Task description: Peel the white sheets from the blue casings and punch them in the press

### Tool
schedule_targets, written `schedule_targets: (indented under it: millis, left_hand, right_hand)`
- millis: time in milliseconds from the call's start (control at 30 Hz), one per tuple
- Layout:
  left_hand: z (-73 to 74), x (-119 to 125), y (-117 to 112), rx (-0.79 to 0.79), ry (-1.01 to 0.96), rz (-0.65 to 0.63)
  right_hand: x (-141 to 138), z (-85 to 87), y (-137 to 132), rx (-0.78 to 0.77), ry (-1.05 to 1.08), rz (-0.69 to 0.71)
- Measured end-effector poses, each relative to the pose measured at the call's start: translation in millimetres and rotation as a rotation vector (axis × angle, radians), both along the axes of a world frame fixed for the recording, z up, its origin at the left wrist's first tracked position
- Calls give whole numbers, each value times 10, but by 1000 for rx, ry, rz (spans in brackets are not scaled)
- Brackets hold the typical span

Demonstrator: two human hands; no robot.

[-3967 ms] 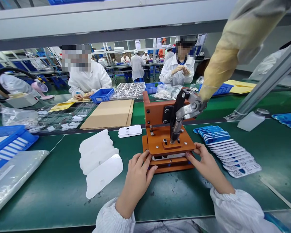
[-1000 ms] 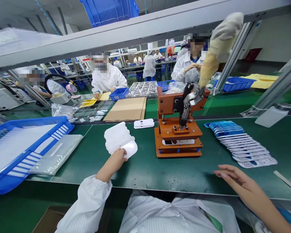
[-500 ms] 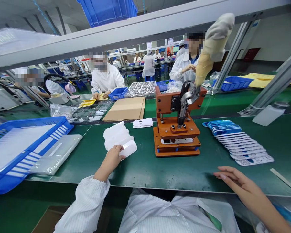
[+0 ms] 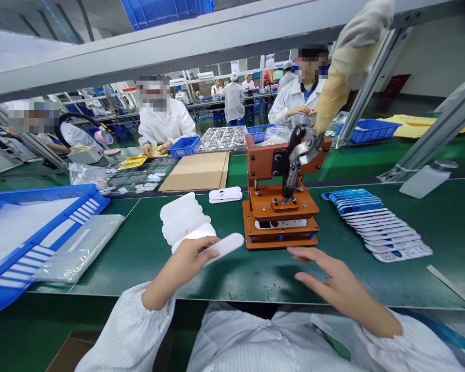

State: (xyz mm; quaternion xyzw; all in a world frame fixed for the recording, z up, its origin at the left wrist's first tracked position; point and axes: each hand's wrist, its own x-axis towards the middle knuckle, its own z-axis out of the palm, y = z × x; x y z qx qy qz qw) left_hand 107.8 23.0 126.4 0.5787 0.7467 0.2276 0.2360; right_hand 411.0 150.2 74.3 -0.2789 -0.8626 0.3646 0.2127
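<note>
My left hand [image 4: 182, 268] grips a white rounded plate [image 4: 225, 248], seen nearly edge-on, and holds it above the green bench top [image 4: 279, 274]. Just behind that hand lies a staggered stack of similar white plates [image 4: 182, 219]. My right hand [image 4: 333, 281] is open and holds nothing. Its fingertips reach toward the front of an orange manual toggle press [image 4: 282, 204], close to its base but apparently not touching it. A slotted white part [image 4: 281, 223] lies in the press.
Blue-and-white cards [image 4: 375, 225] lie fanned right of the press, with a white plate pair [image 4: 225, 195] behind it. A blue basket [image 4: 42, 222] and plastic bag [image 4: 77, 248] sit left. Cardboard [image 4: 196, 170], a white bottle [image 4: 426, 181] and co-workers [image 4: 304, 98] lie beyond.
My left hand has taken a white plate off the stack and moved it right. My right hand has moved left toward the press. The view has shifted slightly.
</note>
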Motion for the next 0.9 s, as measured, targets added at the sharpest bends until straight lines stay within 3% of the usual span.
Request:
schedule_targets:
  millis: [133, 300, 467, 633, 800, 900]
  left_hand:
    - [66, 378, 174, -110, -259, -240]
    - [-46, 546, 444, -182, -430, -319]
    - [-99, 622, 666, -194, -490, -344]
    - [-130, 584, 690, -230, -601, -376]
    - [-268, 392, 590, -194, -821, -215]
    - [-380, 324, 571, -6, -852, -77]
  right_hand:
    - [-254, 109, -40, 234, 99, 205]
    - [-149, 63, 88, 306, 161, 136]
    - [-10, -3, 202, 21, 202, 50]
    - [6, -60, 273, -186, 333, 6]
    - [156, -219, 518, -403, 550, -217]
    - [238, -306, 701, -465, 663, -382]
